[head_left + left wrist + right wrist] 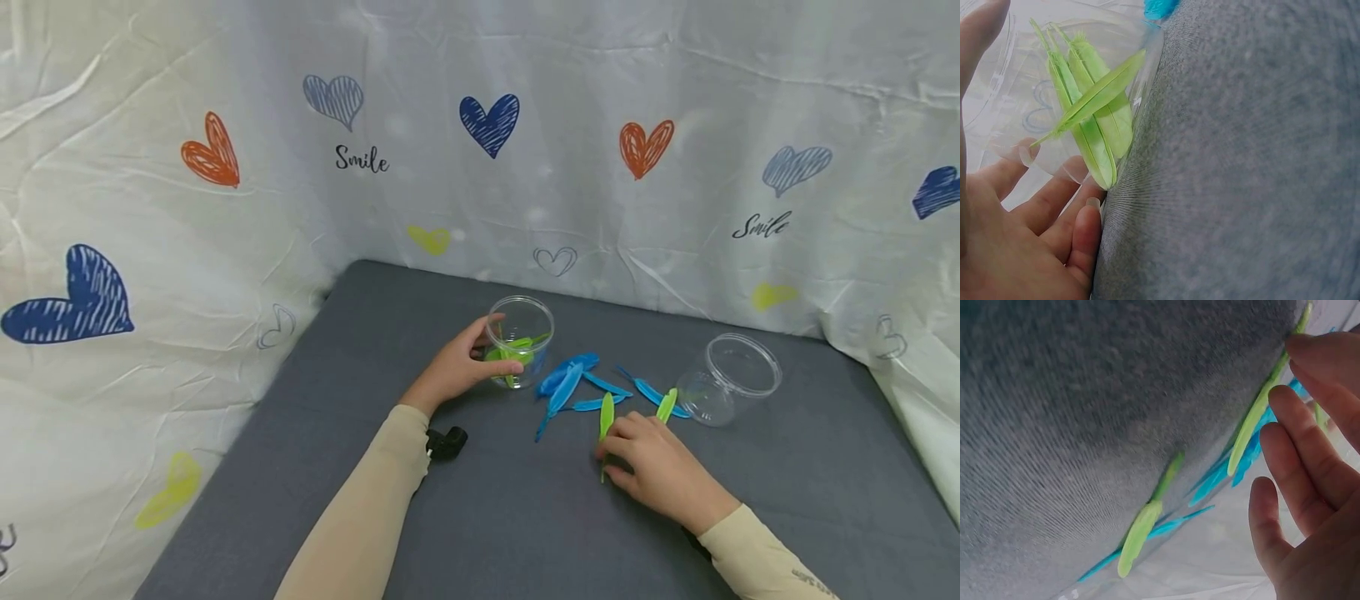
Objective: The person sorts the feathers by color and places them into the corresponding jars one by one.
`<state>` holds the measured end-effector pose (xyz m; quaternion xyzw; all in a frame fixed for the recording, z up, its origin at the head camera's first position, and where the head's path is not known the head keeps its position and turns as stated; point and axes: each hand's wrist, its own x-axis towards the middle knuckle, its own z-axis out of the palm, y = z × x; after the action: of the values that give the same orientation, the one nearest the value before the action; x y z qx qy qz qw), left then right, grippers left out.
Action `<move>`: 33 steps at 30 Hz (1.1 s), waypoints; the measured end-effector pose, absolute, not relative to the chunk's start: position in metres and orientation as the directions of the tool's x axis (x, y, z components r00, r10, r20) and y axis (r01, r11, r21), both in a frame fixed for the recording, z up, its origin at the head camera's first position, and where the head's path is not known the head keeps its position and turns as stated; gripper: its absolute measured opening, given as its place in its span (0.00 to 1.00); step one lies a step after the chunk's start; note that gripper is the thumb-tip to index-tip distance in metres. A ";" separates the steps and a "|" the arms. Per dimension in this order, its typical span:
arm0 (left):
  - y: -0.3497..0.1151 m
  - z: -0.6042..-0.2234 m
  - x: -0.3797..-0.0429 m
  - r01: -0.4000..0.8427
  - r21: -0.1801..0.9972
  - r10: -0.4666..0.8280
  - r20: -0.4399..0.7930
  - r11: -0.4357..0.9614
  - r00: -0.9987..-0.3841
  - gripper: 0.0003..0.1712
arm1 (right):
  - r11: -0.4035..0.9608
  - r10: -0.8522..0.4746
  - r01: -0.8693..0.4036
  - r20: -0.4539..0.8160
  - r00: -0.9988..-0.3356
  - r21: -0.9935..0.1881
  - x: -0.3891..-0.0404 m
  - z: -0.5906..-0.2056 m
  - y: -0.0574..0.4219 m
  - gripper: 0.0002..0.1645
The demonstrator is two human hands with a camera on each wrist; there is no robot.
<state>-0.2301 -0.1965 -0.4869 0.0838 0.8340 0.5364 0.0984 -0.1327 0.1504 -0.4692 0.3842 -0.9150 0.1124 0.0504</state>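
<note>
Handling slim green feathers between two clear cups

A slim, lime-green feather (pixel 607 412) lies at the right hand (pixel 656 467), with a smooth, flat vane narrowing to a thin quill. Its long axis runs almost straight away from the person: the rounded tip points to the far side of the grey surface (pixel 480 517), the quill toward the near side. The right thumb and curled fingers (pixel 1285 403) sit close together at the quill half, overlapping it; whether they pinch it, I cannot tell.

Past the knuckles, a second green feather (pixel 667 406) tips away and slightly rightward, crossing a narrow blue feather (pixel 643 387). Just beside it stands a clear cup on the right (pixel 708 404).

The left hand's (pixel 457 362) thumb and fingers are spread around the side of the other clear cup (pixel 546 350), holding it upright. Inside are green feathers (pixel 1094 97), glossy and pale-shafted; the left wrist view shows two nearly side by side, quills at the same end, and a third slanting across them. Bright blue feathers (pixel 566 387) lie in a loose, criss-crossed cluster just right of this cup.
</note>
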 end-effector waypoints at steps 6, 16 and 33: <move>-0.197 -0.488 -0.230 0.032 0.910 0.241 -0.076 0.414 -0.967 0.62 | 0.674 -0.700 -0.726 0.196 -0.687 -0.137 -0.133 -0.473 0.149 0.11; -0.197 -0.486 -0.229 0.027 0.909 0.245 -0.083 0.415 -0.966 0.63 | 0.624 -0.750 -0.781 0.253 -0.611 -0.035 -0.135 -0.473 0.145 0.11; -0.198 -0.488 -0.229 0.037 0.907 0.243 -0.073 0.420 -0.967 0.61 | 0.604 -0.786 -0.793 0.218 -0.578 0.075 -0.140 -0.474 0.137 0.10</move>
<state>-0.2293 -0.1976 -0.4876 0.0834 0.8371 0.5320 0.0968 -0.1405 0.1367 -0.4736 0.4445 -0.8882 0.0154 0.1151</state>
